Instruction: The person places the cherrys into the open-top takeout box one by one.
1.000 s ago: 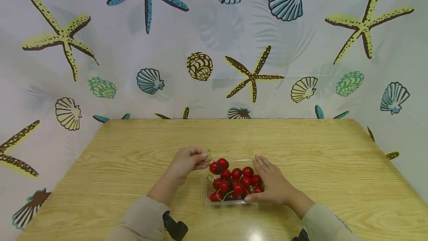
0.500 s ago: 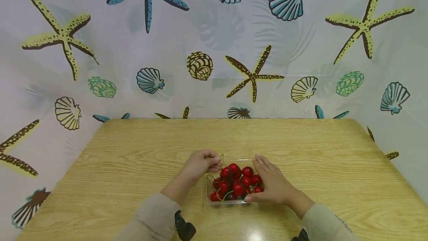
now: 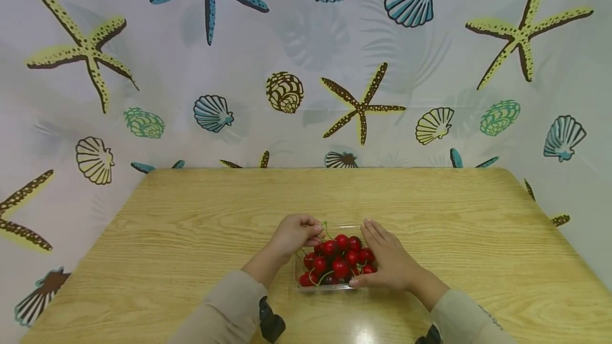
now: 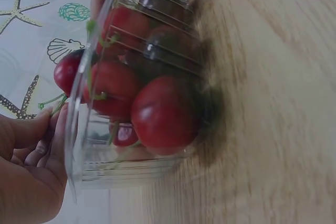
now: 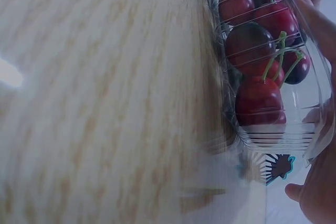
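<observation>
My left hand (image 3: 294, 237) is at the back left of a clear plastic box (image 3: 330, 289) of red cherries (image 3: 340, 268). Its thumb and fingertips pinch green cherry stems (image 4: 59, 104). Two cherries (image 3: 329, 248) hang from or lie just beside those fingers, over the heap; whether they touch it I cannot tell. On the box's right end lies my right hand (image 3: 394, 264), its fingers straight along the back corner and its thumb on the front rim. In the right wrist view, the box wall partly covers that hand.
The box stands on a wood-grain table (image 3: 215, 200). Behind it and at both sides hangs a white cloth (image 3: 248, 57) printed with starfish and shells. Several green stems stick up from the cherries.
My left hand has moved right, from beyond the box's left rim to over it. Two cherries have moved right with it, onto the heap. The right hand has stayed in place.
</observation>
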The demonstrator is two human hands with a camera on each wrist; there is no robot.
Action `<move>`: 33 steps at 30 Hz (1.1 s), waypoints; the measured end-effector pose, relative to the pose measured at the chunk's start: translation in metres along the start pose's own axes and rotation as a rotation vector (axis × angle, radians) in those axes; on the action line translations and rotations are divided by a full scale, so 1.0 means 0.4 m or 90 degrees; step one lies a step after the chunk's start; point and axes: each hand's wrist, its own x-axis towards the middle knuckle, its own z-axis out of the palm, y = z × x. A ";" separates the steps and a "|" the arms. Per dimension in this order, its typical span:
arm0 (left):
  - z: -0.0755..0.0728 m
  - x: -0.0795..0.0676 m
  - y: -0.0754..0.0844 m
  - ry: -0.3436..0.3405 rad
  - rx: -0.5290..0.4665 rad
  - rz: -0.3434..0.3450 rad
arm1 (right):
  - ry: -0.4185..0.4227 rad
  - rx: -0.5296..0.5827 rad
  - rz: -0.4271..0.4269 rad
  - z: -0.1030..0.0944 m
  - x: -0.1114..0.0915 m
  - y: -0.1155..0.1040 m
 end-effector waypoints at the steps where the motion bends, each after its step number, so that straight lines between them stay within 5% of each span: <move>1: 0.000 0.001 -0.001 0.001 0.003 0.002 | 0.000 -0.001 0.000 0.000 0.000 0.000; 21: -0.003 0.001 -0.011 0.046 0.070 -0.046 | -0.004 -0.005 0.007 -0.004 0.003 0.000; 33: -0.036 -0.006 -0.017 0.047 0.117 -0.009 | -0.013 0.014 0.016 -0.006 0.002 0.000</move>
